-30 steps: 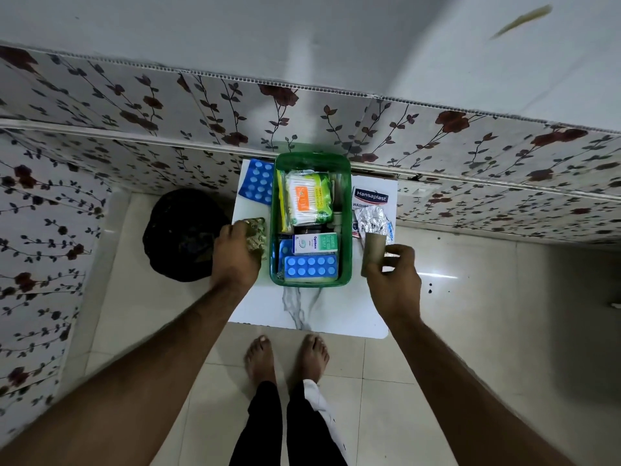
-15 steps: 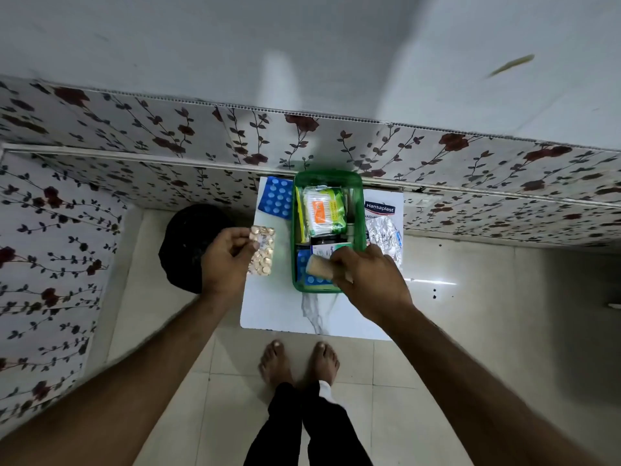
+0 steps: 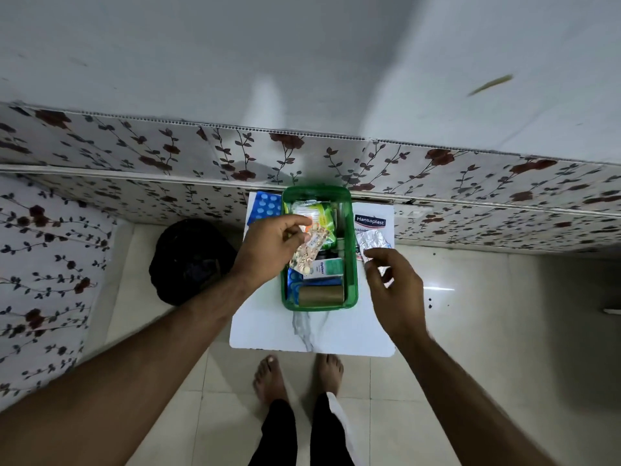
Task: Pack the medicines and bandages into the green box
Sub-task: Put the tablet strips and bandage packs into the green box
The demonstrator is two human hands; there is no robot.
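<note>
Green box (image 3: 352,280) glossy plastic; strip (image 3: 373,242) seemingly crinkled foil

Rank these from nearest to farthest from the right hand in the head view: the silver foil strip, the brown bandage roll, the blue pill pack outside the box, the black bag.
1. Silver foil strip: at the right hand's fingertips, right of the green box.
2. Brown bandage roll: inside the box, near end.
3. Blue pill pack: left of the box, far corner.
4. Black bag: on the floor, far left.

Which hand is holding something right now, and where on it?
Left hand pinches the orange pill strip by its upper end, over the green box. Right hand holds nothing.
</note>
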